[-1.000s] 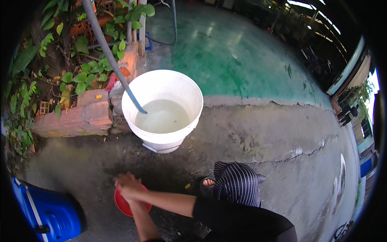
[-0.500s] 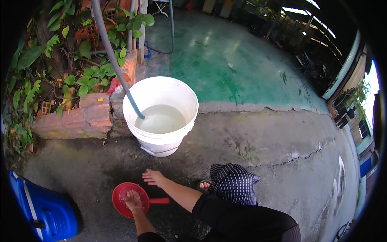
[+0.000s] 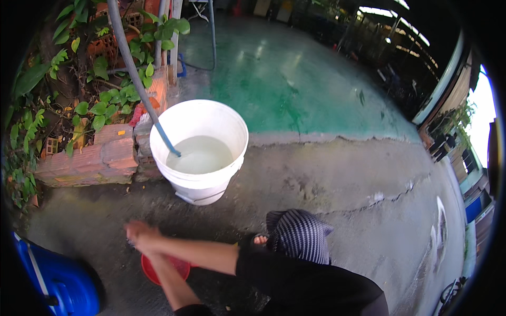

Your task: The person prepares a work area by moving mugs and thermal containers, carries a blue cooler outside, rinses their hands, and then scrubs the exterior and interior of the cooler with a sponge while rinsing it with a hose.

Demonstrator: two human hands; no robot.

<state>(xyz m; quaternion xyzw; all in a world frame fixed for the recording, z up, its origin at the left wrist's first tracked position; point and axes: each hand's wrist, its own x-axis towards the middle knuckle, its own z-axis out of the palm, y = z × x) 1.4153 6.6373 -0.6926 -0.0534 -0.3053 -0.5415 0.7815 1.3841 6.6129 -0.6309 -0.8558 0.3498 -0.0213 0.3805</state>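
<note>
Both hands (image 3: 140, 237) were seen overlapping near the red dipper (image 3: 181, 268). Whether they were clenched could not be told.

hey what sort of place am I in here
Most likely an outdoor yard or patio: there's cracked concrete underfoot, a low brick wall with leafy plants behind it, and a hose running down into a white bucket of water.

Daylight glares white at right, the green floor (image 3: 258, 89) shines softly, the fingers (image 3: 135, 228) blur, and edges curve into black.
</note>
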